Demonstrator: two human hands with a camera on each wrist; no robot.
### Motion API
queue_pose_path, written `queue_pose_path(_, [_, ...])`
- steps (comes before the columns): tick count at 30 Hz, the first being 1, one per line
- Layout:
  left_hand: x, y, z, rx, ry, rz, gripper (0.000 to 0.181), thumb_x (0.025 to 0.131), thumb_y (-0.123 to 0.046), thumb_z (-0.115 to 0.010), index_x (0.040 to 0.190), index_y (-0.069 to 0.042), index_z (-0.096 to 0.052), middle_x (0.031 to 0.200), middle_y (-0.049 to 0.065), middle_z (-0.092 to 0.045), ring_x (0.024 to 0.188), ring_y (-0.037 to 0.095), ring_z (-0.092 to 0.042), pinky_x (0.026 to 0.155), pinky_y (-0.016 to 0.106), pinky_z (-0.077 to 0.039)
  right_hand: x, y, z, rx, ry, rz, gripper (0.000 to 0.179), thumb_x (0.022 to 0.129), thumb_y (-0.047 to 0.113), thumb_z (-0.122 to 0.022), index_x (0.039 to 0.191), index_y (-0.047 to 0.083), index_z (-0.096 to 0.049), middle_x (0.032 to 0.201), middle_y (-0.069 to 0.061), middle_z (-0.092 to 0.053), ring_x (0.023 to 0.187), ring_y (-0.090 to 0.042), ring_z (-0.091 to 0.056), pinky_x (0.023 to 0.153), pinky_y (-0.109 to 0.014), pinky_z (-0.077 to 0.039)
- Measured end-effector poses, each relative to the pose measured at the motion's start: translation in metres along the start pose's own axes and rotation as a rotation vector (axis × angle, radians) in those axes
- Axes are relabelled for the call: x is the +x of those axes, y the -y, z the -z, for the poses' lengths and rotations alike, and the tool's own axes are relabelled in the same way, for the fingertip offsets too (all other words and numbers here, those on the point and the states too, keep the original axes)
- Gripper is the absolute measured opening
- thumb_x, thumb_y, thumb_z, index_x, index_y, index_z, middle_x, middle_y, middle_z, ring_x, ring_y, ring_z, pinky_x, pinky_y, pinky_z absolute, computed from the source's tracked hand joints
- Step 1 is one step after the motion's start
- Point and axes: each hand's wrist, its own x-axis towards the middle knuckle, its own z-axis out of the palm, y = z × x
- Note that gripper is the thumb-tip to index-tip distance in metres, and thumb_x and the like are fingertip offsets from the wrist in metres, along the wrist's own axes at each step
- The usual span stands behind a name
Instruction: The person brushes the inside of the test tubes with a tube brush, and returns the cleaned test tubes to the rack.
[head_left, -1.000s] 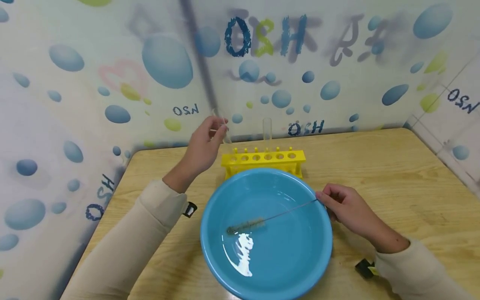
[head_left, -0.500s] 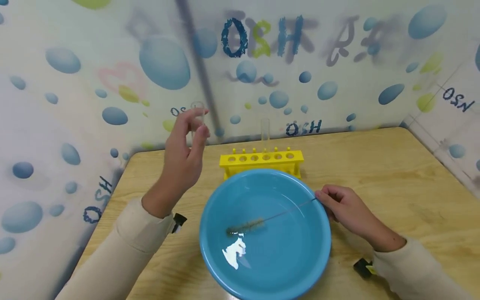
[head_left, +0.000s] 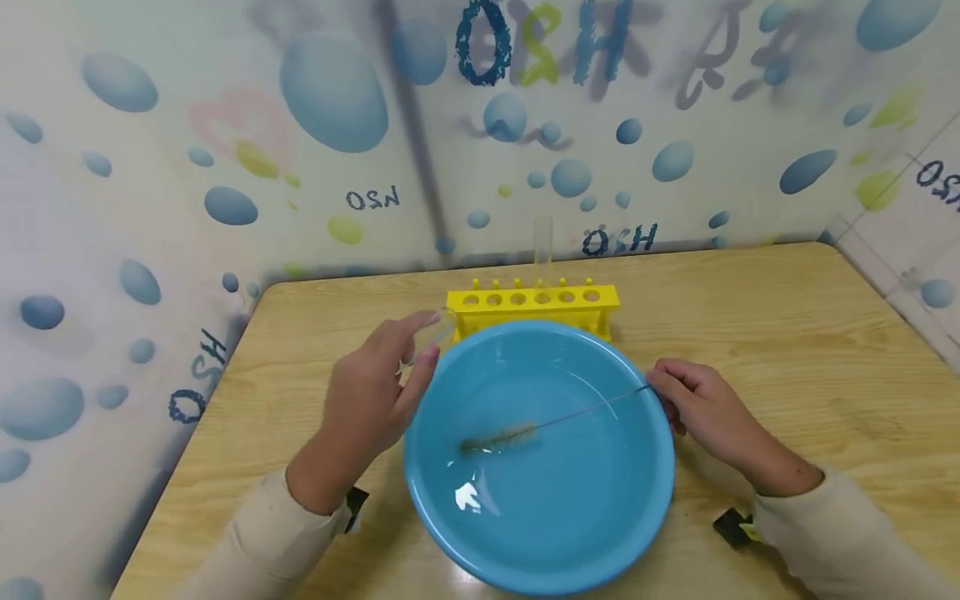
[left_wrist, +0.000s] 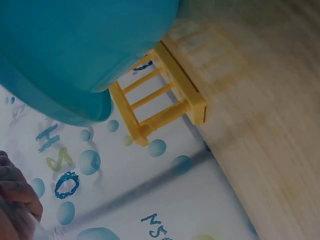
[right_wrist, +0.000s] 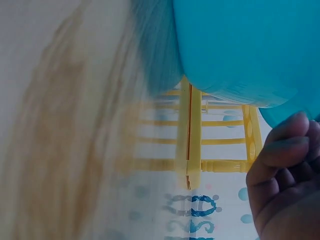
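Observation:
My left hand (head_left: 367, 387) holds a clear glass test tube (head_left: 446, 323) between thumb and fingers, tilted, at the left rim of the blue basin (head_left: 570, 517). Only part of that hand (left_wrist: 17, 192) shows at the lower left of the left wrist view. Across the basin, my right hand (head_left: 708, 408) pinches the thin wire handle of a test tube brush (head_left: 501, 438) at the right rim. Its bristled head lies in the water. In the right wrist view the curled right-hand fingers (right_wrist: 286, 150) are seen, but the wire cannot be made out.
Behind the basin stands a yellow test tube rack (head_left: 532, 300), its front partly hidden by the rim. Another clear test tube (head_left: 543, 250) stands upright in it. The wooden table (head_left: 757, 317) meets a patterned wall (head_left: 450, 175) at the back.
The left hand has lifted the test tube away from the rack's left end, swung it left, then brought it down towards the basin. The right hand still holds the brush in nearly the same place.

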Motion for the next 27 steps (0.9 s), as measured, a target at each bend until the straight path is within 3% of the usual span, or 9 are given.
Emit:
queue_pose_path(5, [-0.023, 0.002, -0.013, 0.027, 0.087, -0.004, 0.04, 0.095, -0.033, -0.063, 0.131, -0.015, -0.062, 0.093, 0.008, -0.065, 0.053, 0.011, -0.051, 0.048, 0.017, -0.042, -0.001, -0.003, 0.001, -0.025, 0.006, 0.021, 0.041, 0.109, 0.037, -0.039, 0.093, 0.005, -0.058, 0.068, -0.006, -0.05, 0.059, -0.023, -0.052, 0.053, -0.029, -0.048])
queue_pose_path(10, [-0.035, 0.003, -0.025, 0.061, 0.17, 0.022, 0.036, 0.097, -0.035, -0.059, 0.127, -0.017, -0.065, 0.097, 0.006, -0.066, 0.052, 0.008, -0.048, 0.049, 0.015, -0.042, -0.001, -0.005, 0.002, -0.017, 0.009, 0.058, 0.038, 0.109, 0.034, -0.041, 0.091, 0.005, -0.057, 0.069, -0.006, -0.049, 0.058, -0.023, -0.052, 0.051, -0.03, -0.049])
queue_pose_path(14, [-0.036, 0.002, -0.026, 0.068, 0.211, 0.027, 0.032, 0.096, -0.033, -0.061, 0.123, -0.018, -0.068, 0.09, 0.002, -0.065, 0.053, 0.007, -0.046, 0.049, 0.015, -0.041, -0.001, -0.005, 0.002, -0.034, -0.002, 0.065, 0.037, 0.108, 0.033, -0.043, 0.091, 0.006, -0.061, 0.071, -0.005, -0.052, 0.06, -0.021, -0.053, 0.052, -0.03, -0.05])
queue_pose_path(18, [-0.032, 0.001, -0.023, 0.118, 0.276, -0.01, 0.032, 0.097, -0.038, -0.06, 0.124, -0.024, -0.069, 0.093, 0.001, -0.063, 0.054, 0.007, -0.046, 0.048, 0.016, -0.037, -0.002, -0.005, 0.004, -0.019, -0.026, 0.049, 0.04, 0.108, 0.033, -0.044, 0.086, 0.004, -0.061, 0.065, -0.005, -0.05, 0.056, -0.022, -0.051, 0.051, -0.029, -0.047])
queue_pose_path(23, [-0.028, 0.0, -0.019, 0.166, 0.324, -0.046, 0.031, 0.097, -0.042, -0.059, 0.124, -0.029, -0.069, 0.1, 0.001, -0.063, 0.054, 0.007, -0.047, 0.046, 0.016, -0.033, -0.002, -0.003, 0.011, 0.096, -0.026, 0.067, 0.049, 0.109, 0.031, -0.041, 0.071, 0.0, -0.044, 0.055, -0.006, -0.04, 0.049, -0.025, -0.044, 0.048, -0.033, -0.04])
queue_pose_path(27, [-0.028, 0.002, -0.016, 0.173, 0.342, -0.041, 0.031, 0.098, -0.041, -0.059, 0.125, -0.029, -0.069, 0.1, 0.001, -0.063, 0.054, 0.007, -0.048, 0.045, 0.016, -0.033, 0.0, -0.002, 0.016, 0.249, -0.026, 0.095, 0.049, 0.109, 0.027, -0.04, 0.069, 0.0, -0.037, 0.056, -0.007, -0.035, 0.048, -0.027, -0.037, 0.047, -0.036, -0.034])
